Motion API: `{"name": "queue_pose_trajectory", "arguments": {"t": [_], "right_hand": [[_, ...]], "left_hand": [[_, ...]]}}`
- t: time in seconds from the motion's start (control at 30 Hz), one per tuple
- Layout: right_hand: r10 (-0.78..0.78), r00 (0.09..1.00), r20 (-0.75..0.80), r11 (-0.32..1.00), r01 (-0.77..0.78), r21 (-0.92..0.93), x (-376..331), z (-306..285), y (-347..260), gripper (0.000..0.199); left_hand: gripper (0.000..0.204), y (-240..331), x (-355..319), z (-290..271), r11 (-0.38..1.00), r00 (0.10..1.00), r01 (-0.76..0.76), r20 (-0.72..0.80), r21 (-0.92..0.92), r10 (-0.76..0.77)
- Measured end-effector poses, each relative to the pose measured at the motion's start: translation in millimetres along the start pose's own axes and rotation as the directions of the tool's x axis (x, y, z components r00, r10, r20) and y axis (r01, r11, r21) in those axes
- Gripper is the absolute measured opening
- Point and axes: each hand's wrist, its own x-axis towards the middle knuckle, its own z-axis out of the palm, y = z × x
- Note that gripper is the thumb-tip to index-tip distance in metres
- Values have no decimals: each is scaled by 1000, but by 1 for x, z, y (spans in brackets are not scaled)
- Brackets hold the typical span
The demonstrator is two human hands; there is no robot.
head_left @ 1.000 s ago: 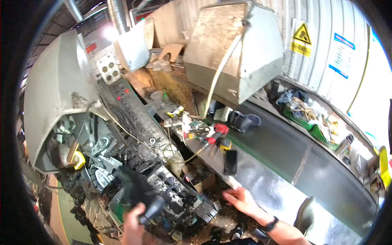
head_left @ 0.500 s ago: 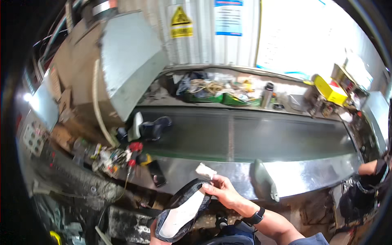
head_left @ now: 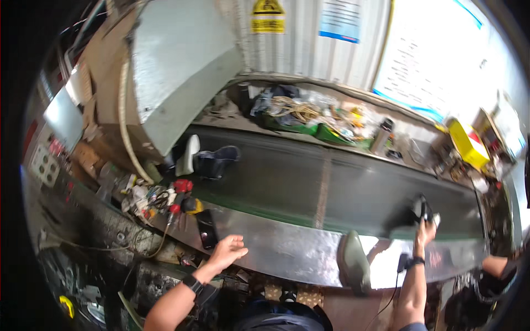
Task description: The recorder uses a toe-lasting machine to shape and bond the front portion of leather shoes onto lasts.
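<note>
My right hand [head_left: 424, 233] reaches out to the far right over the dark conveyor belt [head_left: 276, 182]. Its fingers are closed on a black shoe upper [head_left: 420, 208], whose outline is blurred. A small white piece [head_left: 436, 219] shows beside those fingers; whether they hold it too I cannot tell. Over the near metal ledge, my left hand [head_left: 227, 252] is empty with its fingers apart and slightly curved. Next to it lies a black phone [head_left: 207, 229]. An olive-green shoe last [head_left: 355, 259] rests at the ledge's front edge, between my two arms.
A dark shoe upper [head_left: 218, 161] and a pale sole-shaped piece [head_left: 190, 153] lie at the belt's left end, beside a grey hood [head_left: 182, 66]. Red-handled tool [head_left: 182, 186] and clutter sit nearby. A steel flask [head_left: 382, 135] stands behind the belt. Another person's arm [head_left: 496, 266] is at right.
The black upper has gone from in front of me to the belt's right side with my right hand. My left hand has let go of it and moved up over the ledge. The view has shifted.
</note>
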Motion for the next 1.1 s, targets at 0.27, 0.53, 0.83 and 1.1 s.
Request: {"name": "queue_pose_trajectory", "arguments": {"t": [0.27,0.53,0.83,1.1], "right_hand": [[-12,540,842,937,-287,197,-244,-11,-81,14],[42,137,990,747,-662,60,-344,-1,-196,65],[657,121,744,334,-932,-143,-339,19,-228,38],[712,189,676,337,-937,-93,-323,0,-206,26]], "left_hand": [[85,52,206,-142,898,889,108,-446,426,105],[44,137,295,-125,192,989,-142,129,971,79],[59,80,377,-187,563,672,-50,-389,825,630],[125,4,373,-308,778,815,506,-501,371,-292]]}}
